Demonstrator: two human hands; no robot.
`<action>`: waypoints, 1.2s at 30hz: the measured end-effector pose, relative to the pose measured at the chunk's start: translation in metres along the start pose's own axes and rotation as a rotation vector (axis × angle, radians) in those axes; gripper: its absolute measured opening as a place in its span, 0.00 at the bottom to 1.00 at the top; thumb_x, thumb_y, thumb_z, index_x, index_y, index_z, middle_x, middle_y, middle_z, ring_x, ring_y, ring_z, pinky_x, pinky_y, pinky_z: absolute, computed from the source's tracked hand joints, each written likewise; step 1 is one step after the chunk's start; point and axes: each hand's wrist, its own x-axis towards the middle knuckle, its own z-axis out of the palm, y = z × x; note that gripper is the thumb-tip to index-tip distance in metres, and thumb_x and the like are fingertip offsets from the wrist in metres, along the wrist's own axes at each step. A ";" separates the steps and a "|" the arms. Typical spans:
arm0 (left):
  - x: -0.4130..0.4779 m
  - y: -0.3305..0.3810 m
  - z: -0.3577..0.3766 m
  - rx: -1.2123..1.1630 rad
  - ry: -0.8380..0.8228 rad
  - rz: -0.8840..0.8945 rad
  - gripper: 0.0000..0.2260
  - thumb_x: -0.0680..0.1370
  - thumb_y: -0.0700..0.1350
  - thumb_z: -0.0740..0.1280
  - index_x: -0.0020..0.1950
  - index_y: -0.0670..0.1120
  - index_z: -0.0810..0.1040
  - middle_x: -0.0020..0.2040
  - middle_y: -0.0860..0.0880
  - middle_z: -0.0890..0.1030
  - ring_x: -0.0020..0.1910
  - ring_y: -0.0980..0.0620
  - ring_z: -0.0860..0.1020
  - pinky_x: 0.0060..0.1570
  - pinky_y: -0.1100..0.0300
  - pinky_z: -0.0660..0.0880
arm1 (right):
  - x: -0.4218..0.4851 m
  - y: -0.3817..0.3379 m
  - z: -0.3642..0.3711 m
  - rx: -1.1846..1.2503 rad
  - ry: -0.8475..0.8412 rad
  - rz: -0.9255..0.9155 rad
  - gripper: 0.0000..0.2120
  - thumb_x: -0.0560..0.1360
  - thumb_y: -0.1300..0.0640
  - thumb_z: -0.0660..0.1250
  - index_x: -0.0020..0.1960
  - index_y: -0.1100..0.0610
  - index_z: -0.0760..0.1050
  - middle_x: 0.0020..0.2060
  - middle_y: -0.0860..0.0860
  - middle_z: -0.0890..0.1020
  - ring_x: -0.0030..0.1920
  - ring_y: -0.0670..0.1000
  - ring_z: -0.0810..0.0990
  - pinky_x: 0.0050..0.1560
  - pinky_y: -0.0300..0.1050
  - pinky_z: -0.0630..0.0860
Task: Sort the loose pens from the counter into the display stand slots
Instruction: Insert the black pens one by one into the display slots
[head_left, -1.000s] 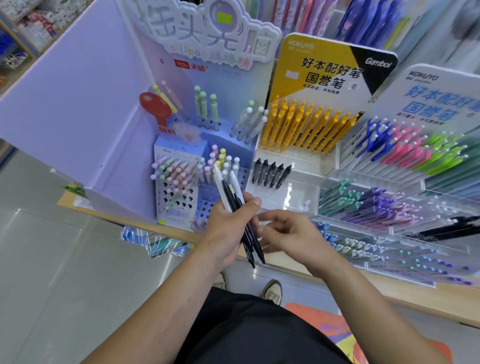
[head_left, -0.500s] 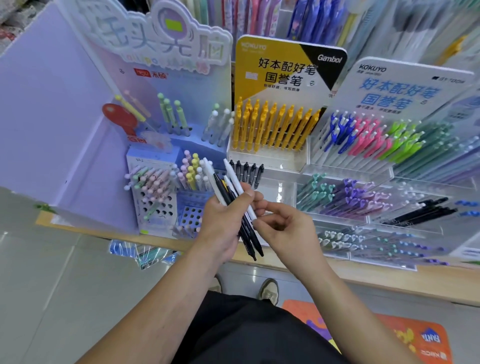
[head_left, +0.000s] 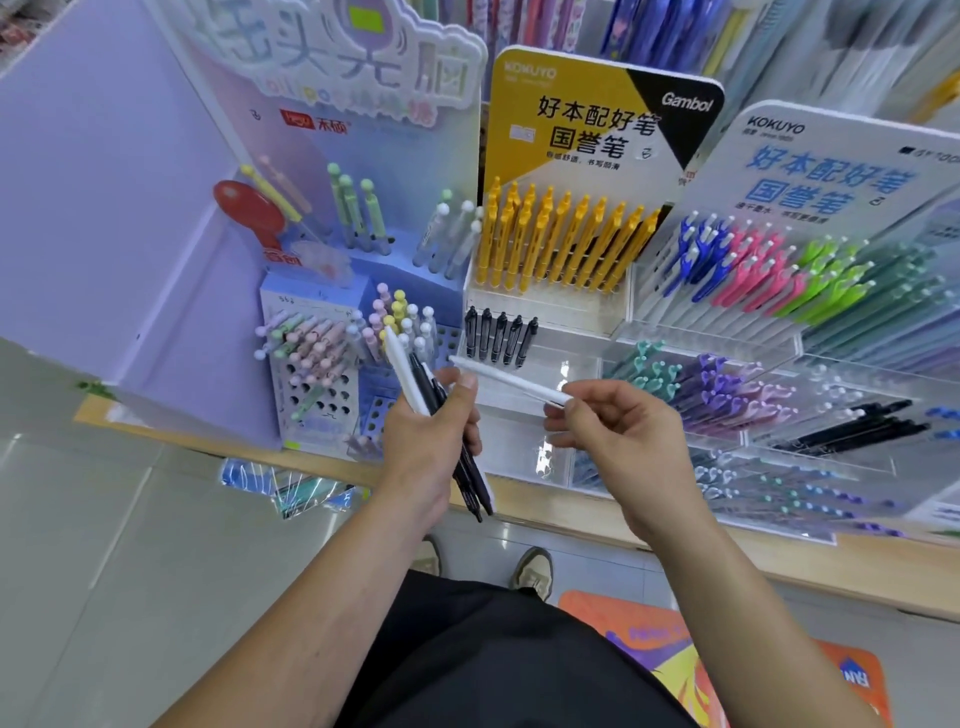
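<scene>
My left hand (head_left: 428, 441) grips a bundle of pens (head_left: 415, 379), one white and a few black, their tips sticking out below the fist. My right hand (head_left: 621, 436) pinches a single white pen (head_left: 506, 379) by one end; it lies nearly level, pointing left toward the bundle. Behind both hands stands the clear display stand (head_left: 550, 322) with a row of yellow pens (head_left: 556, 239) on top and a few black pens (head_left: 498, 335) in its lower tier.
A purple stand (head_left: 322, 374) with pastel pens is at the left. A wide stand (head_left: 810, 322) of blue, pink, green and purple pens fills the right. The wooden counter edge (head_left: 571, 525) runs below. A plastic packet (head_left: 291, 486) hangs under it.
My right hand has pulled one white pen out of the bundle and moved right with it. The view has shifted slightly.
</scene>
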 end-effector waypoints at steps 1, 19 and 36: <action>0.002 0.001 -0.003 0.001 0.013 0.002 0.08 0.81 0.44 0.74 0.57 0.42 0.82 0.33 0.47 0.79 0.29 0.53 0.74 0.30 0.60 0.74 | 0.000 -0.003 -0.002 -0.022 -0.039 0.005 0.06 0.80 0.68 0.67 0.54 0.62 0.81 0.42 0.59 0.87 0.45 0.60 0.87 0.49 0.55 0.84; -0.001 -0.008 -0.039 0.229 0.081 0.110 0.09 0.79 0.46 0.75 0.47 0.43 0.77 0.32 0.44 0.76 0.28 0.51 0.76 0.32 0.59 0.78 | 0.031 0.051 0.029 -0.475 0.029 -0.243 0.04 0.81 0.58 0.69 0.53 0.52 0.82 0.36 0.55 0.83 0.36 0.57 0.81 0.40 0.54 0.80; -0.006 -0.009 -0.047 0.222 -0.059 0.086 0.10 0.79 0.48 0.75 0.48 0.44 0.78 0.30 0.45 0.78 0.31 0.48 0.78 0.38 0.57 0.78 | 0.054 0.092 0.060 -0.850 -0.038 -0.429 0.04 0.80 0.59 0.68 0.53 0.58 0.81 0.35 0.53 0.83 0.34 0.56 0.79 0.36 0.51 0.77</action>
